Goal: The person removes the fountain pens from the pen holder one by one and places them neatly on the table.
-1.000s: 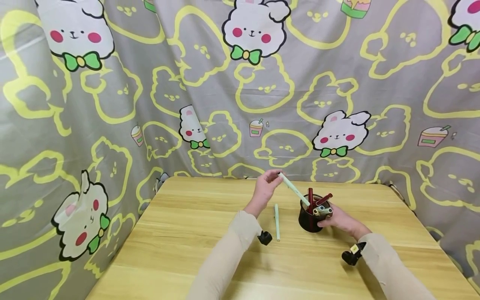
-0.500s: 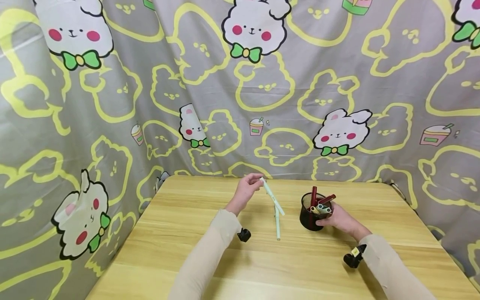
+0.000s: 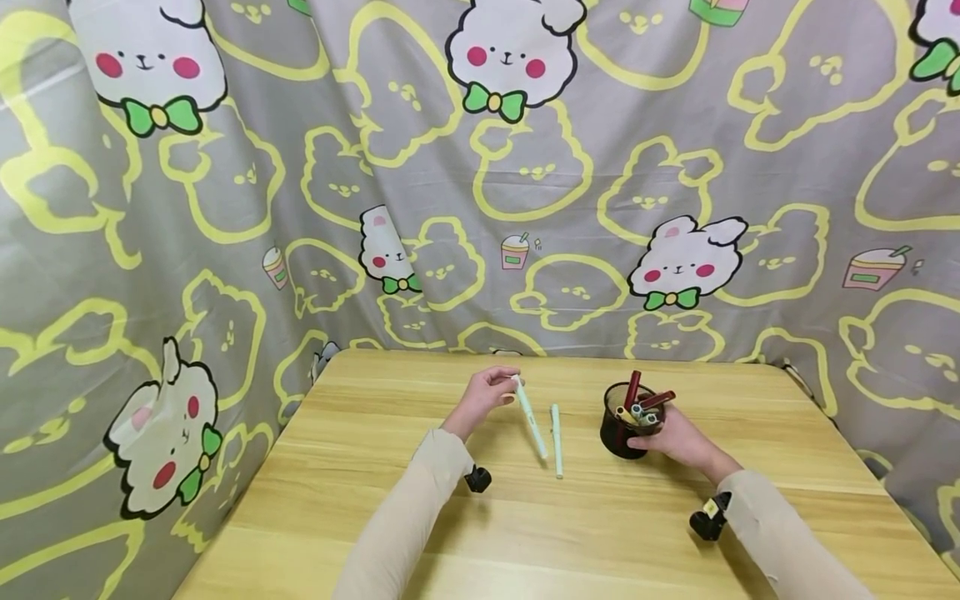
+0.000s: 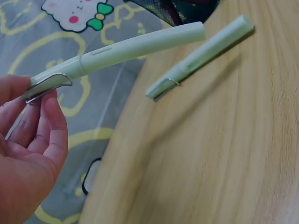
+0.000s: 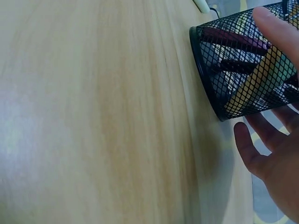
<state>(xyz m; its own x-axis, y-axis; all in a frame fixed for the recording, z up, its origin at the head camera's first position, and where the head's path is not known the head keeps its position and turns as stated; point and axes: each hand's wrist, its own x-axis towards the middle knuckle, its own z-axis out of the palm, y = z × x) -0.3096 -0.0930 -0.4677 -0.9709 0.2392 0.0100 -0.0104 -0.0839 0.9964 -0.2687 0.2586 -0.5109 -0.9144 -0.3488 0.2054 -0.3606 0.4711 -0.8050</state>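
Observation:
My left hand [image 3: 482, 398] pinches a pale green pen [image 3: 532, 419] by its capped end, near the metal clip. In the left wrist view this pen [image 4: 140, 46] slants above the table, its free end pointing away from the fingers. Just right of it, a second pale green pen [image 3: 557, 442] lies on the wood. My right hand [image 3: 681, 439] grips a black mesh pen holder [image 3: 617, 435] from its right side. Inside the holder stand dark red pens [image 3: 633, 390] and several lighter ones. The right wrist view shows the thumb and fingers around the mesh wall [image 5: 224, 60].
The wooden table [image 3: 615, 533] reaches back to a grey curtain [image 3: 450, 183] printed with cartoon animals, which also hangs along the left side. A small black wrist camera [image 3: 478, 478] sits on the left wrist, another wrist camera [image 3: 708, 518] on the right.
My left hand has drawn the pale green pen out of the holder, moved it leftward and lowered it beside the lying pen. The right hand keeps holding the pen holder in nearly the same place.

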